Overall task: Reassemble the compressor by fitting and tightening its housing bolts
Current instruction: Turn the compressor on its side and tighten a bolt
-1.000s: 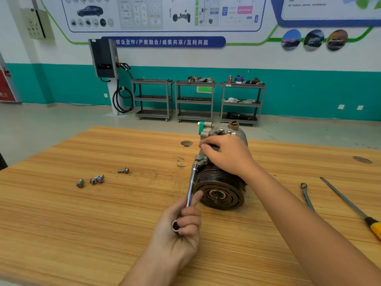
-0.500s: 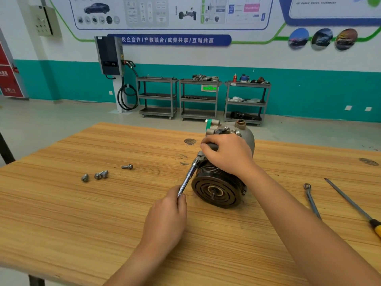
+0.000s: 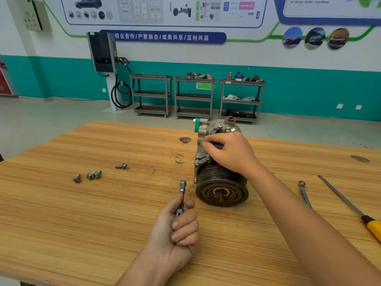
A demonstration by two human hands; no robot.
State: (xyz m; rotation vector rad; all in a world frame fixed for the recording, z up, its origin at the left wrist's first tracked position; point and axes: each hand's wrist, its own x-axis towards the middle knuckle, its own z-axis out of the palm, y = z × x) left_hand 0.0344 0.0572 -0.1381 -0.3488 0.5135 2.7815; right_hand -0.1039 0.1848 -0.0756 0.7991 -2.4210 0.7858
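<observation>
Curled around a socket wrench [image 3: 181, 198], the left hand [image 3: 175, 230] holds it just left of the compressor [image 3: 220, 178] at mid-table [image 3: 82, 223]; the right hand [image 3: 231, 153] grips the housing. Loose bolts [image 3: 93, 174] lie far left.

The grey compressor [image 3: 208, 131] lies on its side on the surface [image 3: 103, 223], dark grooved pulley [image 3: 221, 193] toward the viewer. Four loose bolts [image 3: 94, 174] lie well left; the socket wrench [image 3: 182, 185] is near the pulley, not touching.
</observation>
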